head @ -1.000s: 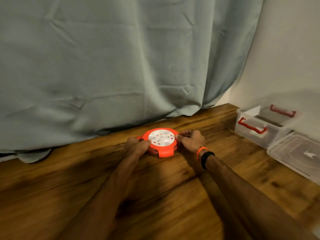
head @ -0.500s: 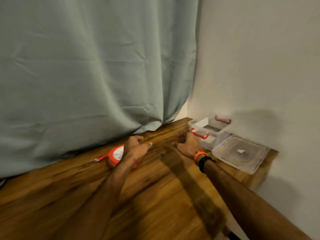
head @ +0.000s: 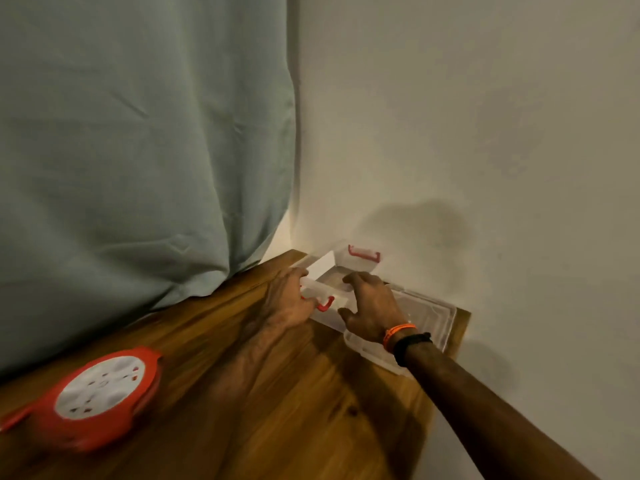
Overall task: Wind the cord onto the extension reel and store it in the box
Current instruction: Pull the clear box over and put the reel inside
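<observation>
The orange-red extension reel (head: 104, 393) with a white socket face lies flat on the wooden tabletop (head: 277, 410) at lower left, no hand on it. An orange piece sticks out at its left edge. The clear plastic box (head: 356, 263) with red handles stands open in the far corner against the wall. My left hand (head: 287, 303) grips its near end by a red handle. My right hand (head: 372, 310) holds its right side, fingers over the rim and thumb on the wall. The inside of the box looks empty.
The clear lid (head: 433, 317) lies flat to the right of the box, partly under my right wrist. A grey-green curtain (head: 138, 150) hangs along the table's back edge. A white wall (head: 485, 133) closes the right side; the table's edge runs close to the lid.
Both hands have left the reel and moved right to the box, which they now hold. The view has swung right, so the reel now lies at lower left.
</observation>
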A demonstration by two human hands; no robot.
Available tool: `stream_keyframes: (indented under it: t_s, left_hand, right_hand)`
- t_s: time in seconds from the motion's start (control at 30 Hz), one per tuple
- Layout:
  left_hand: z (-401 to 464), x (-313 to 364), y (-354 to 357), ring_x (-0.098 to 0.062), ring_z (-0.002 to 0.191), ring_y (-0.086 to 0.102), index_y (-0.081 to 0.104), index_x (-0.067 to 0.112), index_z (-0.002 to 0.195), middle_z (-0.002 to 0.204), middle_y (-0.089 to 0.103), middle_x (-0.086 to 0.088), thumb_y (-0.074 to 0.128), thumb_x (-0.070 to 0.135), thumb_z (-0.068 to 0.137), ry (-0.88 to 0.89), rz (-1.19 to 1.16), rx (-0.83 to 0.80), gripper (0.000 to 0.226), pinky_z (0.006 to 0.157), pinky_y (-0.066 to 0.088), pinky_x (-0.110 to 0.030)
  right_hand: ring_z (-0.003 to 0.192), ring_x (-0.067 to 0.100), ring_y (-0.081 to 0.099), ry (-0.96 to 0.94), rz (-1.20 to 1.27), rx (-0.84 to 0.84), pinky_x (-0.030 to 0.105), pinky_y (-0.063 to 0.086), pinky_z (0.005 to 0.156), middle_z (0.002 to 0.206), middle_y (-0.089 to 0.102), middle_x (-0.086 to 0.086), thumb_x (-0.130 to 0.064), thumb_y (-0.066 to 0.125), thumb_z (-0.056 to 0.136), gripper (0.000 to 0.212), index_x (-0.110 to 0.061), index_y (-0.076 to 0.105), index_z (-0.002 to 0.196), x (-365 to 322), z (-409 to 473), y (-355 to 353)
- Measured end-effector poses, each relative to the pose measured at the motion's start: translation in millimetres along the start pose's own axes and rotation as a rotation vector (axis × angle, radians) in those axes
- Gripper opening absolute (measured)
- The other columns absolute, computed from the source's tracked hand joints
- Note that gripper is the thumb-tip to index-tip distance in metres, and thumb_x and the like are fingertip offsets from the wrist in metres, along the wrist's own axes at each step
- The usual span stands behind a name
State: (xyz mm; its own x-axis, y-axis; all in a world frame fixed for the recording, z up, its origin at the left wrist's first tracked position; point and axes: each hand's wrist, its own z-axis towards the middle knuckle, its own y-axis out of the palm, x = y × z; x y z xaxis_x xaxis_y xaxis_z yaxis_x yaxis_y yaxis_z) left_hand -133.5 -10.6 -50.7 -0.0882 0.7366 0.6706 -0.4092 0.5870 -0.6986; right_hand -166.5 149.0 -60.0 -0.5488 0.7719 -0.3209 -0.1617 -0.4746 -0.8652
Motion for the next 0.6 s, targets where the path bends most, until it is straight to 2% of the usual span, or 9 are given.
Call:
stream_keyframes:
  t_s: [0.07,0.13,0.3,0.4,0.47,0.53,0.6]
  left_hand:
    - [16.0,1.2,10.9,-0.025,0.127,0.047,0.05,0.021,0.137,0.141,0.051,-0.003,0.079,0.034,0.078,0.104,0.125,-0.025,0.068,0.105,0.046,-0.044]
    - [28.6,-2.1,21.3,-0.023,0.129,0.044,0.051,0.023,0.136,0.141,0.051,-0.002,0.076,0.038,0.08,0.17,0.229,-0.068,0.063,0.107,0.039,-0.042]
    - [34.9,-6.1,28.0,-0.022,0.126,0.043,0.059,0.019,0.127,0.133,0.056,-0.004,0.073,0.027,0.085,0.182,0.26,-0.086,0.045,0.107,0.036,-0.034]
    - [23.4,-7.5,13.0,-0.024,0.125,0.046,0.058,0.015,0.127,0.133,0.054,-0.009,0.072,0.021,0.086,0.153,0.285,-0.116,0.044,0.108,0.04,-0.035]
    - [9.0,-13.4,-3.9,-0.026,0.12,0.049,0.06,0.012,0.121,0.13,0.055,-0.011,0.072,0.016,0.085,0.136,0.232,-0.132,0.038,0.101,0.049,-0.04]
    - [-9.9,-23.9,-25.6,-0.029,0.115,0.053,0.063,0.009,0.112,0.125,0.056,-0.011,0.074,0.012,0.083,0.118,0.161,-0.154,0.032,0.086,0.058,-0.042]
    - [-29.6,-38.1,-50.0,-0.027,0.112,0.055,0.064,0.011,0.104,0.122,0.057,-0.009,0.076,0.014,0.081,0.12,0.134,-0.177,0.026,0.079,0.059,-0.032]
  right_hand:
    - [0.125,0.03,0.051,-0.031,-0.072,-0.032,0.042,0.045,0.104,0.138,0.055,0.011,-0.034,0.071,0.08,0.063,-0.011,0.051,0.135,8.9,9.6,6.2]
    - [0.127,0.03,0.049,-0.047,-0.11,-0.065,0.042,0.043,0.106,0.137,0.056,0.011,-0.034,0.069,0.083,0.058,-0.011,0.054,0.134,16.5,17.6,15.0]
    - [0.118,0.024,0.053,-0.1,-0.092,-0.007,0.037,0.045,0.101,0.123,0.065,0.008,-0.026,0.061,0.092,0.027,-0.014,0.067,0.115,22.3,25.0,25.8]
    - [0.117,0.025,0.056,-0.143,-0.116,-0.017,0.04,0.044,0.103,0.121,0.067,0.008,-0.03,0.062,0.092,0.029,-0.015,0.068,0.116,9.7,19.4,26.9]
    - [0.12,0.025,0.054,-0.18,-0.133,-0.059,0.043,0.04,0.107,0.124,0.066,0.008,-0.035,0.064,0.09,0.036,-0.015,0.065,0.121,-3.7,11.9,25.9]
    - [0.122,0.025,0.053,-0.219,-0.143,-0.098,0.044,0.037,0.109,0.126,0.064,0.007,-0.039,0.067,0.087,0.043,-0.017,0.063,0.123,-17.3,3.1,21.2]
    - [0.124,0.026,0.053,-0.264,-0.153,-0.131,0.045,0.037,0.11,0.129,0.062,0.006,-0.037,0.071,0.085,0.046,-0.017,0.06,0.126,-28.7,-7.2,14.6]
